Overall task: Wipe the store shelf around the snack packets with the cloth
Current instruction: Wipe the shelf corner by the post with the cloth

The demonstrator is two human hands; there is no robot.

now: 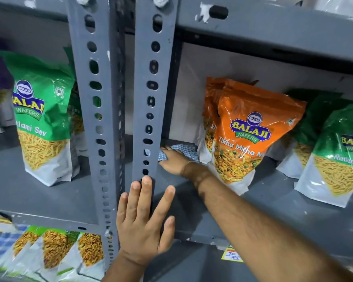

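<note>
My right hand [174, 162] reaches deep into the grey metal shelf [253, 204] and presses a blue-and-white checked cloth [183, 150] flat on the shelf's back left corner. An orange snack packet [243, 135] stands just right of that hand, touching my forearm, with a second orange packet behind it. Green snack packets [334, 157] stand further right. My left hand [145, 220] rests flat with fingers spread on the shelf's front edge, at the foot of the perforated grey upright [151, 98]. It holds nothing.
A second perforated upright [96, 119] stands to the left, beyond it a neighbouring shelf with a green packet [43, 119]. Several snack packets [55, 251] fill the shelf below. A yellow price tag [231, 256] hangs under the shelf edge. Another shelf runs overhead.
</note>
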